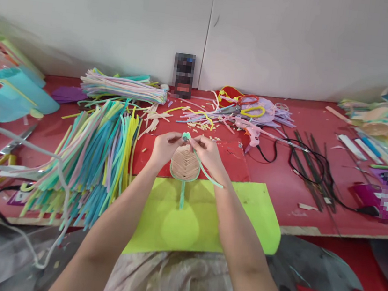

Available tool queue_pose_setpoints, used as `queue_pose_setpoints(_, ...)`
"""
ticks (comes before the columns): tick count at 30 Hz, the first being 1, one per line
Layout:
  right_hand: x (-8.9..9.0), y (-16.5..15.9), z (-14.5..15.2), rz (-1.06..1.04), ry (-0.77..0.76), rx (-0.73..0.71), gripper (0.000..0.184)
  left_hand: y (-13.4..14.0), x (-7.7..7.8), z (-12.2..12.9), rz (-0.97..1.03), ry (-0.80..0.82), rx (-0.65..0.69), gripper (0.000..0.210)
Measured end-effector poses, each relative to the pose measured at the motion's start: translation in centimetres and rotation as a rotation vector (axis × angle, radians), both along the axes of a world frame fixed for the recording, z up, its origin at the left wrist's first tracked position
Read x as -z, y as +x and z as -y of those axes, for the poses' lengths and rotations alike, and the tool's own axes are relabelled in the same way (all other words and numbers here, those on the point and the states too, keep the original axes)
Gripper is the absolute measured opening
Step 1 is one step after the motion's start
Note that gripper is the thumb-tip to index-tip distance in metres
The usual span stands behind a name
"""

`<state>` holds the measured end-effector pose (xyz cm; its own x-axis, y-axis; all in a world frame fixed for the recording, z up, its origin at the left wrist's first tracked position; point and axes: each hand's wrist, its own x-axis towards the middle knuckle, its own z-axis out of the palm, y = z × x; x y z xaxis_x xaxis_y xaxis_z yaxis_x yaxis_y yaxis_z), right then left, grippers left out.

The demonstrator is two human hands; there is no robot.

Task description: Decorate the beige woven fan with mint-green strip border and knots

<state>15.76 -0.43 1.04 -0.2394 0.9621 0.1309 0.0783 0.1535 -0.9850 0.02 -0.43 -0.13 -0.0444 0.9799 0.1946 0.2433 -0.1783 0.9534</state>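
Note:
My left hand [165, 150] pinches the left side of a small mint-green flower-like piece [186, 136]. Fingers of my right hand [210, 153] are closed at its other side, on a pale green pipe cleaner [209, 175] whose loose end trails down past my wrist. How the strip joins the small piece is hidden by my fingertips. Just below both hands is a beige leaf-shaped fan [185, 164] with a green edge. Its green stem [182, 196] points toward me over a yellow-green sheet [245, 218].
Bundled pastel pipe cleaners [95, 166] lie left, near yellow-handled scissors [0, 164]. Behind my hands are cut scraps and a pink glue gun [252, 133] with a black cord. Dark thin rods [307, 169] lie right. A phone-like dark object [183, 75] leans on the wall.

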Motion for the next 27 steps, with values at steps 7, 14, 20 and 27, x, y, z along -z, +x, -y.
queue_pose_setpoints(7,0.01,-0.29,0.02,-0.035,-0.108,-0.067,0.032,0.15,-0.02,0.16,0.009,0.023,-0.005,0.016)
queue_pose_setpoints(14,0.18,-0.17,-0.04,0.016,-0.057,-0.043,0.03,-0.45,-0.09,-0.33,-0.05,0.022,0.112,0.017)
queue_pose_setpoints(20,0.02,0.21,-0.02,0.028,-0.035,-0.063,0.025,-0.63,-0.08,-0.56,-0.12,0.019,0.136,0.018)
queue_pose_setpoints(27,-0.27,0.24,0.21,0.038,-0.009,-0.07,0.028,0.0,-0.43,0.05,-0.139,0.067,0.079,0.019)
